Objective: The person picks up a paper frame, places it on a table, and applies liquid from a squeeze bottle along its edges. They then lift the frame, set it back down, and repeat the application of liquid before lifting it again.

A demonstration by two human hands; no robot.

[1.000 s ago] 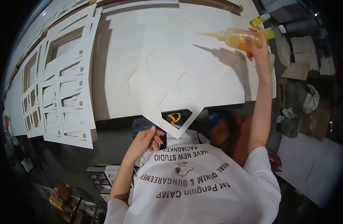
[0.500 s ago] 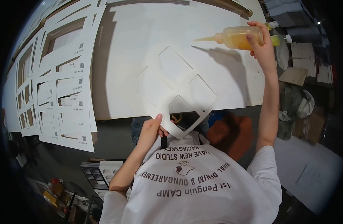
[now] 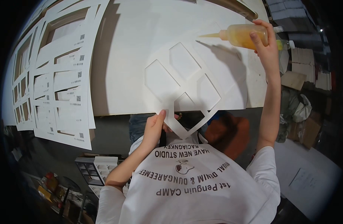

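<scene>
My right hand (image 3: 266,44) is wrapped round a translucent squeeze bottle (image 3: 241,36) of yellowish liquid, held on its side with the thin nozzle pointing left over the table. Between the thumb and fingers of my left hand (image 3: 155,126) is the near left edge of a white cut-out card (image 3: 187,81) with several angular windows. The card's near corner overhangs the table's front edge, close to my shirt. Its far part blends into the white surface, so its outline there is hard to make out. Below the nozzle, the bottle casts a shadow.
The white table (image 3: 126,52) spans the middle. Stacked printed sheets with cut windows (image 3: 69,76) stand at the left. Beyond my right hand are a bottle with a white cap (image 3: 291,44) and paper stacks (image 3: 303,58). An orange-brown cloth-like item (image 3: 231,132) lies below the table edge.
The cut-out card has shifted right with my left hand still on it, and more of its far part shows. The squeeze bottle has moved slightly right. The view has also shifted a little.
</scene>
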